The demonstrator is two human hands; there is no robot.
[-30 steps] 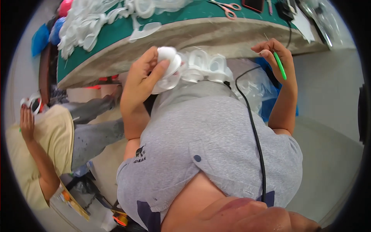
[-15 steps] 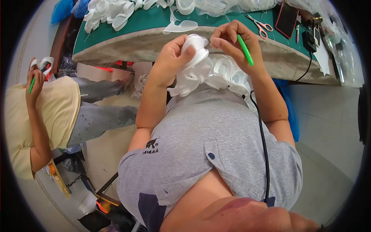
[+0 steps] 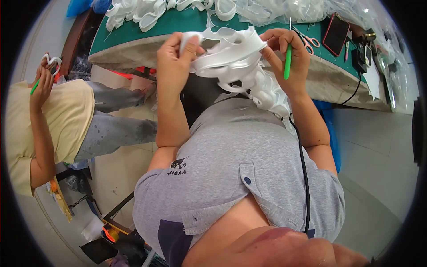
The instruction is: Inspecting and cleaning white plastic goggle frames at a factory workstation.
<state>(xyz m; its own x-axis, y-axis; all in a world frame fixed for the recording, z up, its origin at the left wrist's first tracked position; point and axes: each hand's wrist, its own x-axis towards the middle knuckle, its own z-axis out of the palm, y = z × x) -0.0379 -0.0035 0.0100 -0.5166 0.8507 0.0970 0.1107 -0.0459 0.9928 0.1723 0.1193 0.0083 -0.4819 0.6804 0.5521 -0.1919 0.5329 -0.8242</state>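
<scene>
Two bare hands hold a white strip between them in the head view, at the near edge of the green tabletop. The left hand pinches the strip's end between thumb and fingers. The right hand has thumb and finger at the other end, and a green-handled tool lies in its curled grip, thin tip pointing toward the tabletop; whether that tip is sharp I cannot tell. From the strip, linked white moulded pieces trail down on the wearer's side of the tabletop, onto the lap.

Good handling here, I judge, means light, even tension: enough to flatten the strip, not so much that the thin loops tear. The tool is best angled away from the left fingertips, and the trailing pieces want slack so their weight does not tug the pinch. The pink scissors and phone rest on the tabletop's right part, beyond the right hand; the elbow room is on the near side.
</scene>
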